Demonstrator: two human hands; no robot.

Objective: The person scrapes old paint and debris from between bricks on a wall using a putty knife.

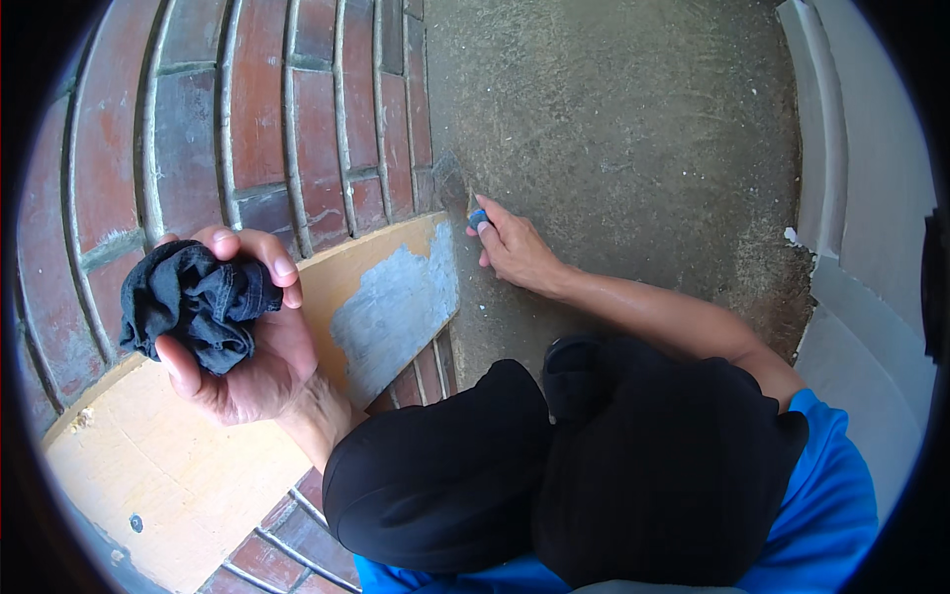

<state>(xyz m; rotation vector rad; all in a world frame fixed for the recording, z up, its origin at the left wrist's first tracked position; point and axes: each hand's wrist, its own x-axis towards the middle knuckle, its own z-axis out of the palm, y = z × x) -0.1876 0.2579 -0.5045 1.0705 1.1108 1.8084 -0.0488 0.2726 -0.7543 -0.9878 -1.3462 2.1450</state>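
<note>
My left hand [259, 361] is raised at the left, its fingers curled around a crumpled black cloth [198, 302] with visible seams. At the foot of the wall, my right hand [517, 247] grips a scraper [452, 186] by its handle, whose blue end shows between the fingers. The scraper's thin blade points away from me, where the brick wall [259, 99] meets the concrete floor [614, 119]. Whether the blade touches the wall or the floor I cannot tell.
A pale orange panel [168, 465] crosses the brickwork and has a bare grey patch [396, 307] near the floor. My black-clad knees [445, 465] fill the lower middle. White-grey sheets [876, 267] line the right side, with rough edges at the floor.
</note>
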